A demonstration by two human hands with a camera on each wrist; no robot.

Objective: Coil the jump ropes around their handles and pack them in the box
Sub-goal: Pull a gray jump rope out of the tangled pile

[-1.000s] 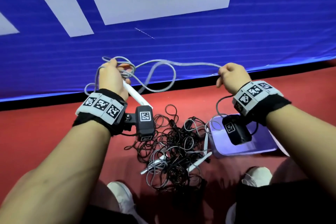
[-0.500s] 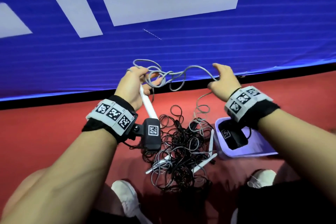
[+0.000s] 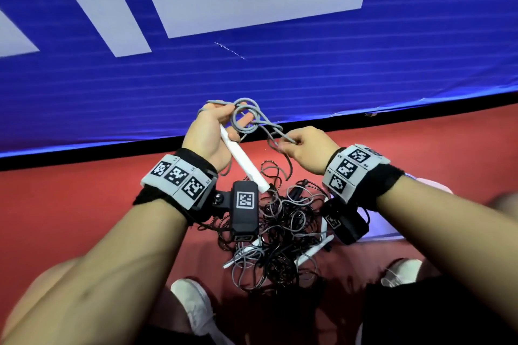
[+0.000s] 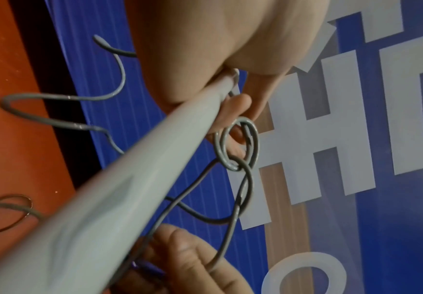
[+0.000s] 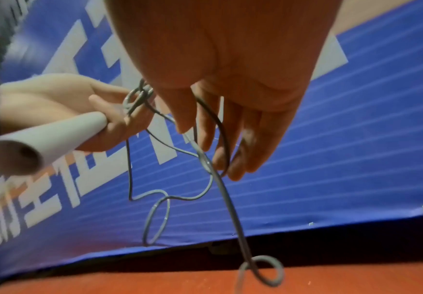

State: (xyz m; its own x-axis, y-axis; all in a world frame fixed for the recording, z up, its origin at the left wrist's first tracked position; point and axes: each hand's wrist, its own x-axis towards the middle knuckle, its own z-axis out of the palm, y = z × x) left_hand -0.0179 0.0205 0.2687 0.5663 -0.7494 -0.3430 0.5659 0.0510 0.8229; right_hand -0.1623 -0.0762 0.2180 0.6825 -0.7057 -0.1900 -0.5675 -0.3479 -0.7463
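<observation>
My left hand [image 3: 208,131] grips a white jump-rope handle [image 3: 242,161], which slants down to the right; the same handle [image 4: 120,191] fills the left wrist view and shows end-on [image 5: 37,143] in the right wrist view. Loops of grey rope [image 3: 246,117] circle my left fingers. My right hand [image 3: 302,145] pinches a strand of that grey rope [image 5: 205,159] just right of the loops. The rope trails down to a tangled pile of black and grey ropes [image 3: 280,235] with more white handles on the red floor. A lilac box [image 3: 429,185] lies behind my right wrist, mostly hidden.
A blue banner [image 3: 280,70] with white letters stands upright just beyond my hands, its black bottom edge meeting the red floor [image 3: 70,204]. My white shoes [image 3: 193,308] are at the bottom, close to the pile.
My right hand has swung in from the right to the loops at my left hand and now pinches the rope. The long slack span between the hands has shrunk to small loops.
</observation>
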